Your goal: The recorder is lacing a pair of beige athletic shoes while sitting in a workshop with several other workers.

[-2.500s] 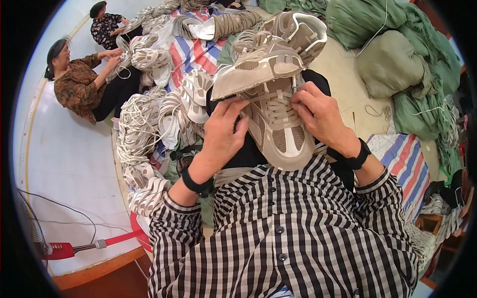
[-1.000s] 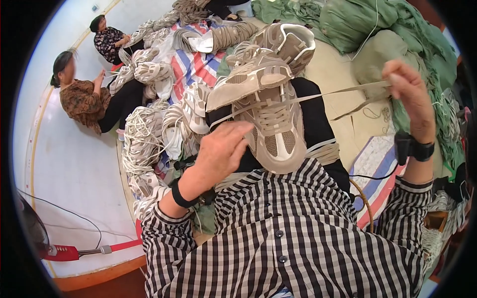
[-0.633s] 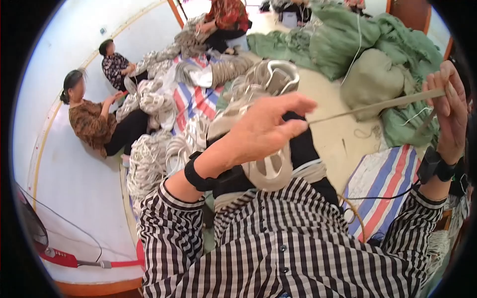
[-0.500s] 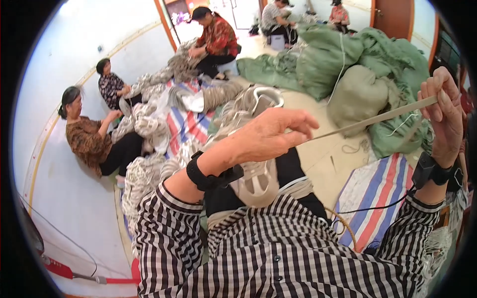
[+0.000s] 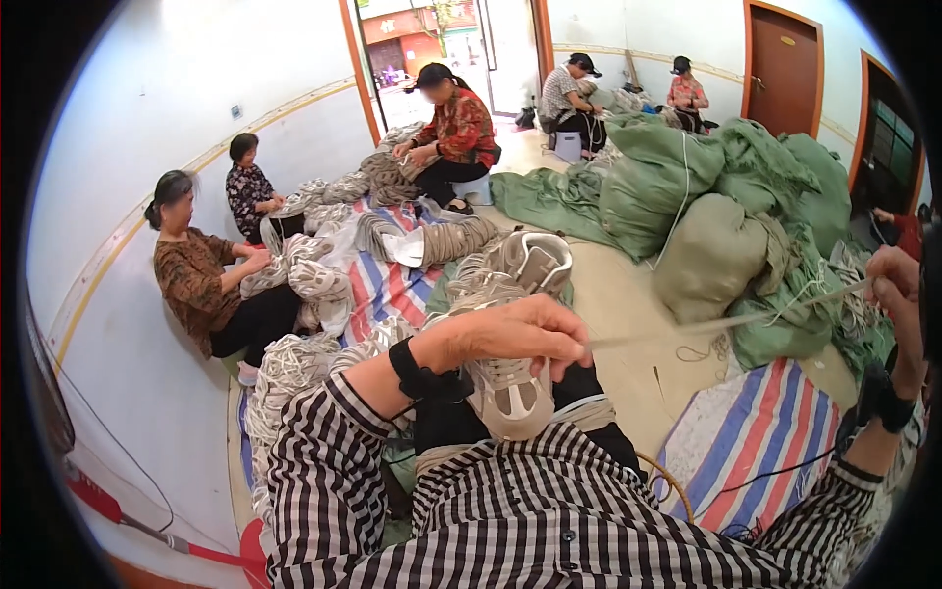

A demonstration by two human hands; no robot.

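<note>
Landmark = beige sneaker (image 5: 510,388), resting on wearer's lap, toe toward wearer.

L→R:
- Far L of sneaker: seated person in brown patterned top (image 5: 196,280), hands in heaps of pale shoe uppers (image 5: 294,363). Striped tarp (image 5: 378,280) under the heaps.
- L hand (image 5: 520,334) just above sneaker, covering its upper part. Fingers curled, tips pressed together, pinching near end of flat beige lace (image 5: 726,319). Black wristband on that wrist.
- Lace runs taut from L pinch, up and R of sneaker, to R hand (image 5: 898,290).
- R hand raised well R of sneaker, at frame edge. Fingers closed round far end of lace; exact finger hold partly cut off by rim. Black watch (image 5: 883,398) on wrist.
- Behind lace: green sacks (image 5: 716,250). Second striped tarp (image 5: 760,452) R of sneaker, on floor.
</note>
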